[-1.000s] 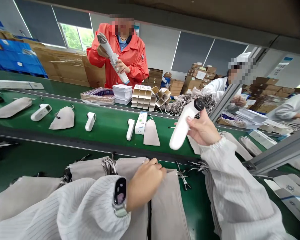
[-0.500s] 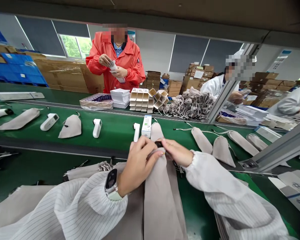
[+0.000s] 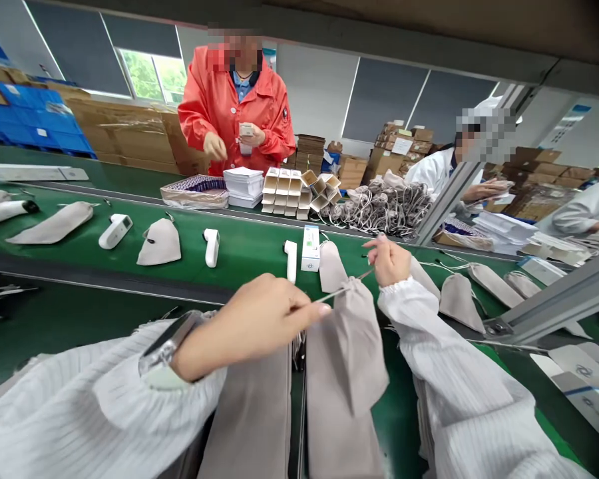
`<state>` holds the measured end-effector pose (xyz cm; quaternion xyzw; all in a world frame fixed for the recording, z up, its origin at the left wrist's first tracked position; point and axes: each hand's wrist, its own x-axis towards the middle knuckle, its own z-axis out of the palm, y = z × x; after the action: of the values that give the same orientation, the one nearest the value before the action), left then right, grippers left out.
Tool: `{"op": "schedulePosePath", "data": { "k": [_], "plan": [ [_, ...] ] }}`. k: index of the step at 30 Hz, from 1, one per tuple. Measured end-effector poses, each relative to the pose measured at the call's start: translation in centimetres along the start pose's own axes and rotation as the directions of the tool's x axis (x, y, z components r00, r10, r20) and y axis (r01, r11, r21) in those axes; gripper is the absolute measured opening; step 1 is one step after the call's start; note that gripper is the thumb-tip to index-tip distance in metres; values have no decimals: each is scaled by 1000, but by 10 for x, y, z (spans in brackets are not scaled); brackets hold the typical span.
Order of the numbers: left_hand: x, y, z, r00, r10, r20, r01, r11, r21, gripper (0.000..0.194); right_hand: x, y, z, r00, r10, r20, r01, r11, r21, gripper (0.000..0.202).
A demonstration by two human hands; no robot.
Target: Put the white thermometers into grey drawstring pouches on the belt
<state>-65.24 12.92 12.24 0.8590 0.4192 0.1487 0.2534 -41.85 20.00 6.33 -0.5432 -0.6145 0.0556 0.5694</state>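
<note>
A beige drawstring pouch [image 3: 362, 352] hangs between my hands, its mouth gathered tight by the cord. My left hand [image 3: 259, 316] is closed on the cord [image 3: 332, 294] to the left of the mouth. On the other side, my right hand [image 3: 390, 259] pinches the opposite end of the cord. Whatever lies inside the pouch is hidden. Beneath it, more long beige pouches [image 3: 252, 412] lie flat near me. Just beyond my hands are a white handheld thermometer [image 3: 290, 261], a small white box [image 3: 310, 247] and another pouch [image 3: 331, 266].
More thermometers [image 3: 211, 248] and pouches [image 3: 160, 241] line the green conveyor belt [image 3: 244, 266]. A metal post [image 3: 459, 173] slants up at right. Opposite, a person in a red jacket [image 3: 234, 106] stands behind cartons [image 3: 282, 193] and a pouch heap [image 3: 379, 203]. White-sleeved people work at right.
My hands have moved apart, my right hand up and to the right, stretching the cord. The pouch mouth has drawn shut and the pouch is lifted. The belt items have shifted right in view.
</note>
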Motion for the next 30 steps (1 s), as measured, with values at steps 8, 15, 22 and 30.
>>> {"op": "schedulePosePath", "data": {
  "k": [8, 15, 22, 30],
  "plan": [
    [-7, 4, -5, 989, 86, -118, -103, 984, -142, 31, -23, -40, 15, 216, -337, 916, -241, 891, 385, 62],
    [-14, -24, -3, 947, -185, 262, 5, 825, 566, 29, 42, 38, -30, 902, 418, 108, -334, 835, -438, 42],
    [3, -23, 55, 984, 174, 33, -154, 750, 643, 36, 30, 56, -2, 978, 205, -48, -167, 620, -766, 47],
    [-2, -15, 68, 945, 310, -105, -133, 658, 741, 15, 18, 7, 100, 816, 294, 499, 102, 775, -624, 23]
  ]
}}
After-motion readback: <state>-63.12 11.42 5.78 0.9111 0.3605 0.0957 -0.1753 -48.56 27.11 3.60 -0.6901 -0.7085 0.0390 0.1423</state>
